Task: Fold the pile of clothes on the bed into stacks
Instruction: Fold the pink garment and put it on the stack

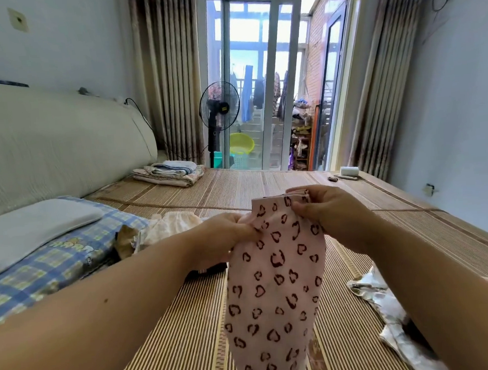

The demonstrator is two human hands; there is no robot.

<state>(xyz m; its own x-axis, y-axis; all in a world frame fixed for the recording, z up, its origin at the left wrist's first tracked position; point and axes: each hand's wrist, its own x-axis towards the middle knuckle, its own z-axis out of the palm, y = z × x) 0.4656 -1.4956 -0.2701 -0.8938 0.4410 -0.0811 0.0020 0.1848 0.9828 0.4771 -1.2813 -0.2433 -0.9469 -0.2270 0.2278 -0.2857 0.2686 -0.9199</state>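
Observation:
A pink garment (276,292) printed with dark heart outlines hangs in front of me above the bamboo bed mat (179,345). My left hand (228,232) pinches its top left edge. My right hand (328,210) grips the top right corner, where the fabric bunches. A cream lace garment (173,223) lies on the mat behind my left hand. A white and grey patterned garment (390,319) lies crumpled at the lower right, partly hidden by my right forearm. A stack of folded cloth (169,172) sits at the far side of the bed.
A blue plaid pillow (55,267) with a grey pad (29,226) on top lies at the left by the cream headboard (46,146). A white roll (348,171) sits at the mat's far right corner. A black fan (218,108) stands before the glass balcony door.

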